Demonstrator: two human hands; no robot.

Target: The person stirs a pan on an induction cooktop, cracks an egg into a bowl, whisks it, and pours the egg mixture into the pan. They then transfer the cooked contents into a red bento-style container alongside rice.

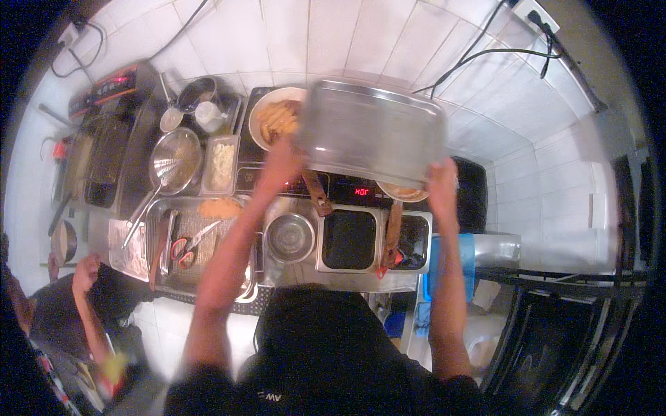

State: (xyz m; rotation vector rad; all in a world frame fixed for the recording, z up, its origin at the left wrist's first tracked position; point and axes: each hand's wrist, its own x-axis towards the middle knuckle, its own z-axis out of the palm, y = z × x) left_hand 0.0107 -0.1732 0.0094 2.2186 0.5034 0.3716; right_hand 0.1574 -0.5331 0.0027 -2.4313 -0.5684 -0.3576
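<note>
Both my hands hold a rectangular stainless steel tray (pixel 374 130), blurred by motion, over two induction hobs (pixel 348 190). My left hand (pixel 285 158) grips its left end and my right hand (pixel 441 182) its lower right corner. Left of the tray shows a white pan (pixel 256 132) with long orange-brown food (pixel 278 120). A second pan (pixel 382 186) is mostly hidden under the tray; a little food (pixel 408 194) shows in it. Wooden handles (pixel 316 195) point toward me. A red display is lit on the hob.
At left are a rack tray (pixel 229 281) with red-handled scissors (pixel 190 247), a strainer (pixel 177 161), a container of pale pieces (pixel 222 164) and a deep fryer (pixel 112 156). A steel bowl (pixel 290 237) and dark-filled containers (pixel 348 239) stand nearer me. Another person's hand (pixel 86 273) is at far left.
</note>
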